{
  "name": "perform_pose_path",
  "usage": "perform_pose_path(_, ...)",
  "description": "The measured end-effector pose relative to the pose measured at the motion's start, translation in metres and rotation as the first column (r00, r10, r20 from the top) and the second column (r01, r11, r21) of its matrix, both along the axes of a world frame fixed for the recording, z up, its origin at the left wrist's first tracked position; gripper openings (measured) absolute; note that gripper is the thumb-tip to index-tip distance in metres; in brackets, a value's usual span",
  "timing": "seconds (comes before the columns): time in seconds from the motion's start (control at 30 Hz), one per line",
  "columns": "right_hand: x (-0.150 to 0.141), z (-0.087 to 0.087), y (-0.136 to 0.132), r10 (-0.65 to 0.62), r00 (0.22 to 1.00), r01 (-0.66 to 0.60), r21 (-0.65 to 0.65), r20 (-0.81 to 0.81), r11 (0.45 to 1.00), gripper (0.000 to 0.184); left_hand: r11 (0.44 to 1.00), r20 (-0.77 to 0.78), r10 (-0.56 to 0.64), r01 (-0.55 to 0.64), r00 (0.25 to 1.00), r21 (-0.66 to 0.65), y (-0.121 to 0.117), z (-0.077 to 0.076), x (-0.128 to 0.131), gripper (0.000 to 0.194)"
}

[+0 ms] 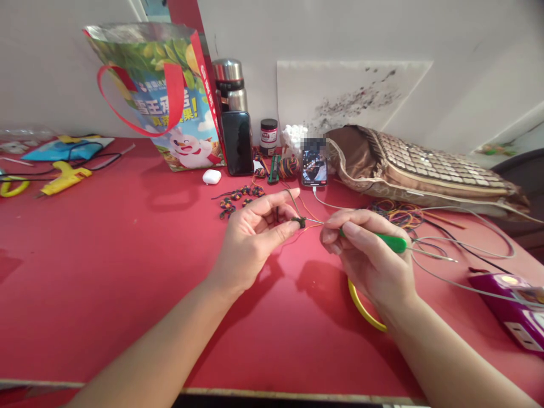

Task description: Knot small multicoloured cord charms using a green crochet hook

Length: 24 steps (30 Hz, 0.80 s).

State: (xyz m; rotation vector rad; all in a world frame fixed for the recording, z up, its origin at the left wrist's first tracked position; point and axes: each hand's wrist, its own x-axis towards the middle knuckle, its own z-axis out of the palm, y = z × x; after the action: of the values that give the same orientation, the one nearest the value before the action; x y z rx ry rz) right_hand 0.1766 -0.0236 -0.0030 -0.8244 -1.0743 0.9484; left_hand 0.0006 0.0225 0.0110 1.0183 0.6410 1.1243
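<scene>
My left hand pinches a small dark crochet piece between thumb and fingers, with a strand of yarn running up over its raised index finger. My right hand grips a crochet hook by its green handle. The thin metal shaft points left, and its tip meets the crochet piece. Orange yarn hangs below the shaft between both hands. Behind my left hand lie several small multicoloured crocheted pieces. Part of a yellow ring-shaped thing shows beneath my right hand.
Along the back stand a shopping bag, thermos, dark phone, jar and lit phone. A yellow glue gun lies left. At right are a sequined bag, tangled yarn, cables and a purple power strip.
</scene>
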Motion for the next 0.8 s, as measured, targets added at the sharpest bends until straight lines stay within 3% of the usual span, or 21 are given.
perform_pose_path(0.5, -0.0045, -0.0032, -0.0009, 0.073, 0.994, -0.078, -0.068, -0.076, 0.995, 0.008, 0.999, 0.000, -0.047, 0.047, 0.999, -0.016, -0.0022, -0.0010, 0.0011, 0.035)
perform_pose_path(0.8, -0.0045, -0.0056, 0.0012, 0.171, 0.956, -0.195, -0.079, -0.239, 0.978, 0.010, 0.998, -0.005, -0.056, 0.056, 0.998, -0.005, -0.0018, -0.0018, 0.0001, 0.036)
